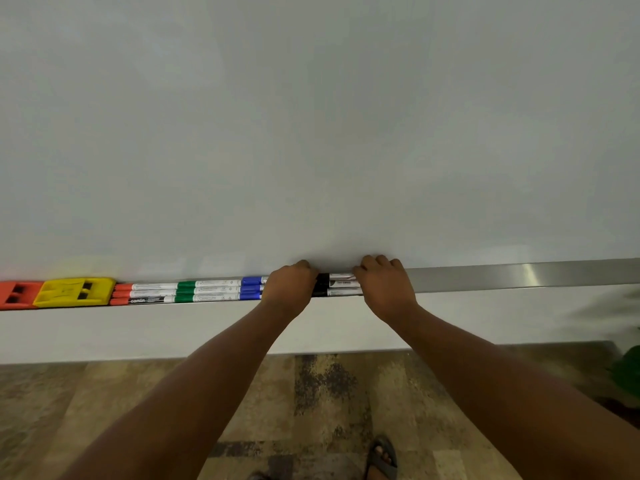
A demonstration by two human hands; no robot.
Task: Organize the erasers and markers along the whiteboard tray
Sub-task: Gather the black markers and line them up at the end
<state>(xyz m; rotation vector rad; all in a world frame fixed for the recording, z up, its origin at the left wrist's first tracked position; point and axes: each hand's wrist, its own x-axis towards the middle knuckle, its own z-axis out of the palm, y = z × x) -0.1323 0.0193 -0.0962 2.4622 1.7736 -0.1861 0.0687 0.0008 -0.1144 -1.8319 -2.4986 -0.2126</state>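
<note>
- Head view: a long brushed-metal whiteboard tray [519, 277] is seen running along the foot of a plain white whiteboard [311, 133].
- At the tray's far left an orange plastic eraser [15, 294] is laid, cut off by the picture edge, with a yellow plastic eraser [74, 291] touching it on the right.
- Just right of the yellow eraser, three red-capped white markers [145, 292] are stacked lengthwise, then three green-capped white markers [207, 290], then three blue-capped markers [251, 288], all set end to end in rows.
- Black-capped white markers [334, 285] are lined up between the two hands, at the tray's middle.
- The left hand [289, 289] is curled over the junction of the blue and black markers; its grip is hidden under the knuckles, so whether anything is pinched cannot be told.
- The right hand [384, 289] is curled over the right ends of the black-capped markers, fingers bent against the board; its grip cannot be told either.
- To the right of the right hand, bare tray metal is shown.
- Below, a mottled wood-pattern floor [311, 393] and a sandalled foot [381, 457] are visible.
</note>
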